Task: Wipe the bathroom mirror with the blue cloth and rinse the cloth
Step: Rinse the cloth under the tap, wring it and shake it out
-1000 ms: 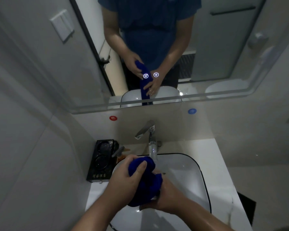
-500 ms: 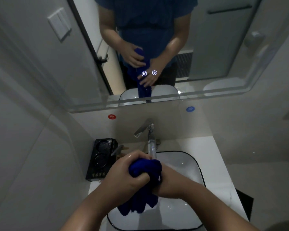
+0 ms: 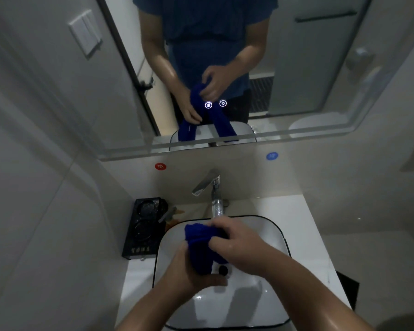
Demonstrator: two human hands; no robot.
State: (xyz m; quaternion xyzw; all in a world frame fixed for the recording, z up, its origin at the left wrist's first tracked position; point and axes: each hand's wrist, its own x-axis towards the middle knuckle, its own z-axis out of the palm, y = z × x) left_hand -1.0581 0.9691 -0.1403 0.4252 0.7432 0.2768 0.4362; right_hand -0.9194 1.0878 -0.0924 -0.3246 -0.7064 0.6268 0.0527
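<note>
Hands wring the blue cloth over the white basin, below the faucet at 12 o'clock. Left hand and right hand have fingers clamped on it. Hard twisting could splash the desk.

Bathroom — white basin, chrome faucet, wall mirror, tiled walls

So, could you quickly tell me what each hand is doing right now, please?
Left hand: closed around the lower part of the blue cloth, over the sink.
Right hand: closed on the cloth's upper part.
</note>
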